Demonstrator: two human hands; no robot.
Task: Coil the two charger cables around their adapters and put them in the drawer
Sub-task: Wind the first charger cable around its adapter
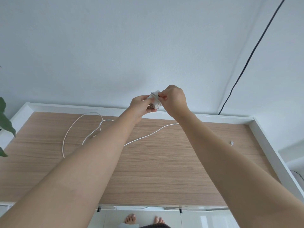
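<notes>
**Both hands hold a half-wrapped white adapter above the desk's far edge**

Head view: the left hand (141, 105) grips a small white block-shaped charger adapter (154, 102), its fingers closed around the block from the left and below. Several turns of thin white cable (158, 102) already lie wound across the adapter. The right hand (174, 99) meets it from the right, thumb and forefinger pinched together on the cable where it reaches the wraps. The adapter is raised off the surface, in front of the pale blue-grey wall (131, 46) and above the white raised rim (98, 108) at the back of the light wood-grain desk top (164, 170).

On the desk a loose white cable (148, 135) trails from beneath the right wrist toward the left forearm, which hides its further run. Left of that forearm a looping white cable (70, 129) curls and ends near the front left; whether these are one cable or two cannot be told. A small white connector tip (232, 143) lies alone near the right rim, well apart from the hands.

A black cord (256, 45) runs diagonally down the wall to the rim. Dark green plant leaves (5, 122) enter at the left edge. Bare feet (143, 218) show on the floor below the desk's front edge.
</notes>
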